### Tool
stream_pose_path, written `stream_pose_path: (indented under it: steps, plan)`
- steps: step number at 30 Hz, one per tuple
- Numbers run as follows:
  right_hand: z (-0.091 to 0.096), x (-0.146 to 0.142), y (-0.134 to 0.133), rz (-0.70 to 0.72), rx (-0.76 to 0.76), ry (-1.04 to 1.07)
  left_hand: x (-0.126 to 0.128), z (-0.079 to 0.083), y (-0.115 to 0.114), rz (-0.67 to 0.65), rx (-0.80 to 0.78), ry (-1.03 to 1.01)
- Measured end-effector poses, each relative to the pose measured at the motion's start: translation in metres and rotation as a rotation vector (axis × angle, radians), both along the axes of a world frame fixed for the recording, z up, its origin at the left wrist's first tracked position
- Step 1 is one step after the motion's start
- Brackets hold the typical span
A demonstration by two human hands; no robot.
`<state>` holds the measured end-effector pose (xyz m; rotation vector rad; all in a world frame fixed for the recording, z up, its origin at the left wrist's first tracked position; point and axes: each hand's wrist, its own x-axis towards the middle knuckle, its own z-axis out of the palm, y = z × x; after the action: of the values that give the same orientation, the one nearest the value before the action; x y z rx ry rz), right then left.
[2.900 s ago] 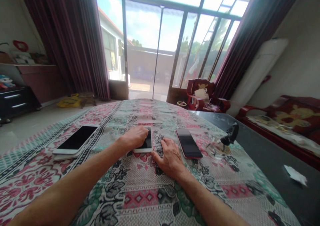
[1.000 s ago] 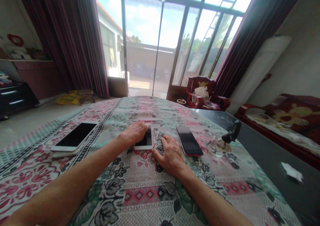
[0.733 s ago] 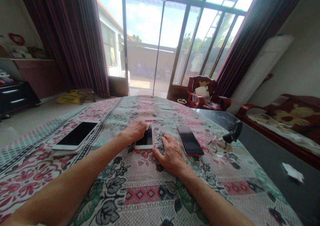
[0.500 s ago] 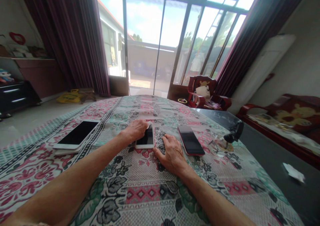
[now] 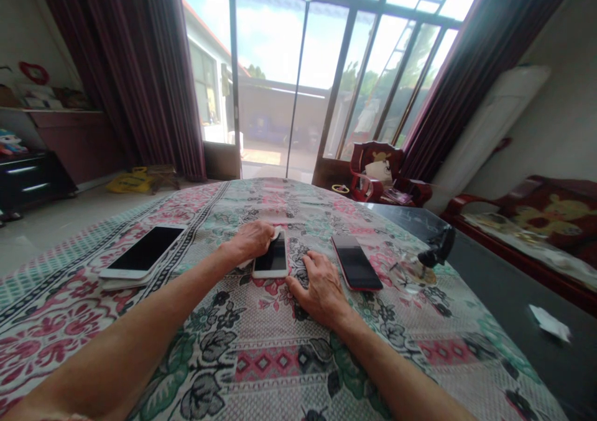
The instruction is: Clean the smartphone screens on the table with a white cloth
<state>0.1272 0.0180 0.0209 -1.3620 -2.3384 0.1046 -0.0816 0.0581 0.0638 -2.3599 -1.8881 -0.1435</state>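
A white-framed phone [image 5: 271, 262] lies face up on the patterned tablecloth [image 5: 265, 324], its screen dark. My left hand [image 5: 254, 239] is closed on a white tissue [image 5: 278, 232], pressed to the phone's upper left part; the hand hides most of the tissue. My right hand [image 5: 321, 285] rests palm down on the cloth, fingers spread and holding nothing, its thumb beside the phone's lower right corner. Right of that hand lies a dark-screened phone [image 5: 357, 263] with a reddish edge. Farther left, a larger white device [image 5: 147, 251] with a black screen lies on something pale.
A glass dish [image 5: 410, 273] and a black stand-like object [image 5: 437, 247] sit on the right. Beyond the cloth, a crumpled white paper [image 5: 549, 323] lies on a dark surface. A carved red chair [image 5: 377, 166] stands by the glass doors.
My left hand has shifted slightly left over the phone, and more of the white tissue shows. My right hand has stayed in place.
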Motion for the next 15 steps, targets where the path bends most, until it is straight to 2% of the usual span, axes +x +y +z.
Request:
stream_pose_path:
  steps: [15]
  plan:
    - [-0.0011, -0.0003, 0.0004, 0.008, 0.015, -0.001, 0.0086, -0.0086, -0.0008, 0.01, 0.039, 0.057]
